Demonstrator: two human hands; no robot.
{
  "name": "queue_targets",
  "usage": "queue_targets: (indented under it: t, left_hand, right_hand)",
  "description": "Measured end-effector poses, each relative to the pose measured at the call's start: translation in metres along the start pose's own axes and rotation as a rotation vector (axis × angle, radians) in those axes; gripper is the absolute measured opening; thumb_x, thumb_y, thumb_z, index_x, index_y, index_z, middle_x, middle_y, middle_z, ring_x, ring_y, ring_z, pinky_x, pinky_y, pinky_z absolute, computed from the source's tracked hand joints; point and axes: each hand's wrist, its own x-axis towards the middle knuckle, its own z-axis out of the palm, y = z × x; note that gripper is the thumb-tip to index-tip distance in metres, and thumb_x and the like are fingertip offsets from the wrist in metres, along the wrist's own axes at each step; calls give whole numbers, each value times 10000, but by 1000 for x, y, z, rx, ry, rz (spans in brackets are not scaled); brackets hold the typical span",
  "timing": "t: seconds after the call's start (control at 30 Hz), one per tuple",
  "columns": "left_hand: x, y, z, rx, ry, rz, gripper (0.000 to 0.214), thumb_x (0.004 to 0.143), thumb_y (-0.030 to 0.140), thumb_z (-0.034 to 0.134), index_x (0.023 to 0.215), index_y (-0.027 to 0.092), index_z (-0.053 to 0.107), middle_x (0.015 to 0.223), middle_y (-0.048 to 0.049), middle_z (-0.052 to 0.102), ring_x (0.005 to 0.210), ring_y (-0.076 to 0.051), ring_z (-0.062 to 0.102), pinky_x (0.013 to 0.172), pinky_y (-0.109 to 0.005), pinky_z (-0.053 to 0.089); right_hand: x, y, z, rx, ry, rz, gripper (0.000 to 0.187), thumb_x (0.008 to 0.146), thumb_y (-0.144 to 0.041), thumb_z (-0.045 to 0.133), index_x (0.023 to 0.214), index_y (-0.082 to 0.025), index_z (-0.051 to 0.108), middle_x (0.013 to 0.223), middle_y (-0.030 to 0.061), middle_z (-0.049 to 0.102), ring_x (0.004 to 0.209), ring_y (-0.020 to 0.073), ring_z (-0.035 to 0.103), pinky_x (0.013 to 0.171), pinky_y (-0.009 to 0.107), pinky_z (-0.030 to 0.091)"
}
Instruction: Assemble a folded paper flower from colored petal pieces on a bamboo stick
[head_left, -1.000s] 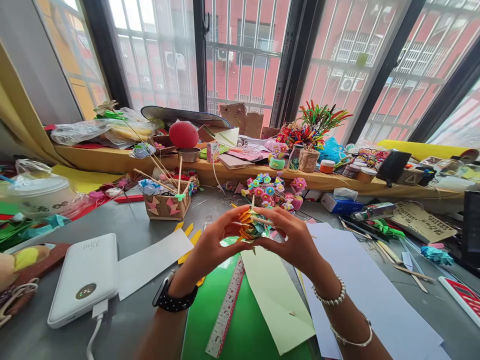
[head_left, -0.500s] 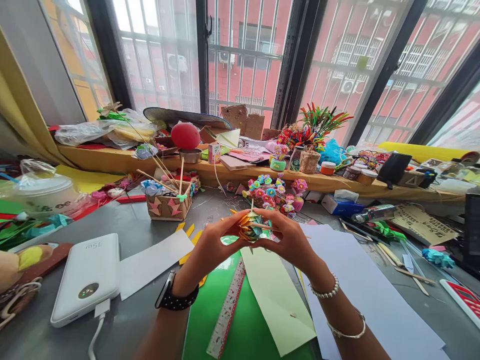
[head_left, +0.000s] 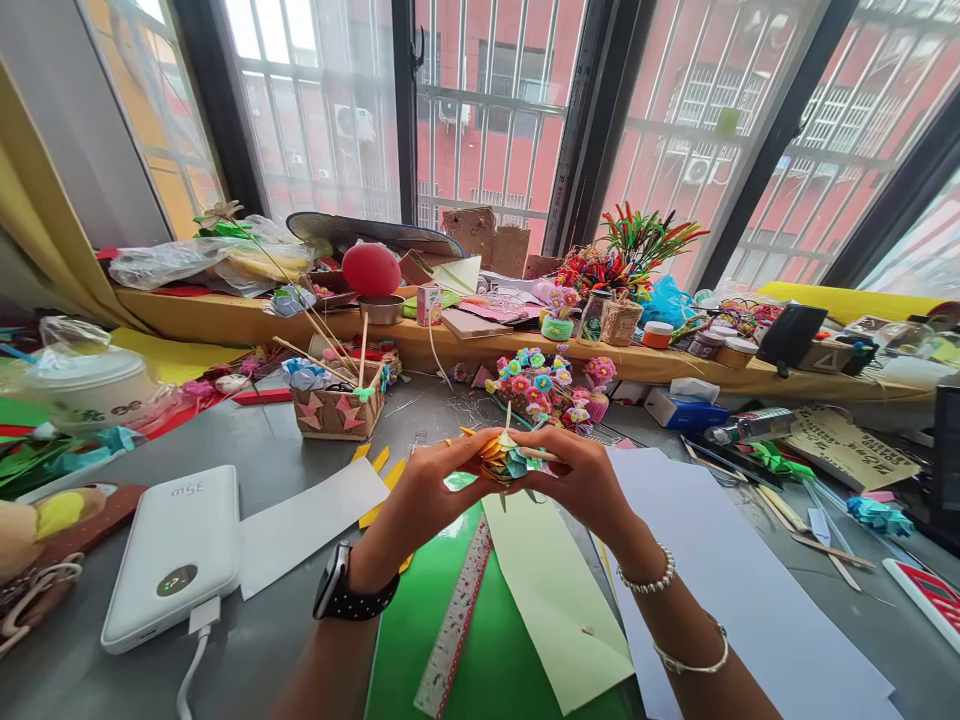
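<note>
Between my two hands is a small folded paper piece point(head_left: 504, 460) with orange, pale yellow and teal points. My left hand point(head_left: 435, 485) grips its left side, thumb below and fingers above. On the other side my right hand point(head_left: 581, 475) pinches it the same way, and a thin wooden stick point(head_left: 538, 455) shows by those fingers. Part of the piece is hidden by fingertips. Beneath the hands lie a green mat point(head_left: 420, 610), a clear ruler with a red edge point(head_left: 457, 620) and a pale green paper strip point(head_left: 559, 610).
White sheets point(head_left: 720, 590) lie to the right. At left are a white power bank point(head_left: 176, 550) with a cable, a white paper strip point(head_left: 315, 525) and a cardboard box point(head_left: 337, 412) of sticks. Pipe-cleaner flowers point(head_left: 536, 380) stand behind the hands; a tissue box point(head_left: 682, 408) sits back right.
Both hands have lowered very slightly with the folded paper piece, which is turned a little, showing more of its orange and teal points. Other things stay where they were.
</note>
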Motion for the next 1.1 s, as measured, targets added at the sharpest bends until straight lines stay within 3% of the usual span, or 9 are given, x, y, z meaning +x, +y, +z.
queue_targets:
  t: [0.23,0.37,0.73,0.97,1.1]
  left_hand:
    - [0,-2,3,-200,-104,-116,455,737,286,602,1165,192,479,979,-58,669,825,-184,662,745,-296,545]
    - [0,-5,7,-196,-136,-189,476,722,292,613,1158,176,462,994,-77,657,840,-195,657,755,-309,546]
    - [-2,-3,4,-96,-70,-128,398,722,308,619,1093,192,532,930,-37,679,736,-159,670,704,-246,540]
    - [-2,-1,3,-156,-64,-156,396,707,338,629,1069,197,556,897,-28,691,717,-169,679,701,-256,548]
    - [-1,1,0,-236,-80,-184,390,692,345,641,1040,187,563,915,-37,686,772,-181,671,742,-281,547]
  right_hand:
    - [0,3,2,13,-4,61,285,693,-301,669,950,-183,637,690,-3,608,459,67,379,412,196,321]
    - [-1,6,6,6,-27,74,299,698,-274,662,980,-181,624,706,1,605,479,74,404,427,197,335]
    - [-1,4,7,60,-11,106,237,705,-247,653,929,-172,640,690,-4,604,456,62,365,421,188,341]
    - [-3,2,8,108,-18,152,235,724,-227,628,955,-182,636,799,41,649,623,120,555,501,206,446]
    - [-2,0,8,110,-24,130,254,727,-248,633,972,-183,635,832,55,664,677,141,582,536,224,469]
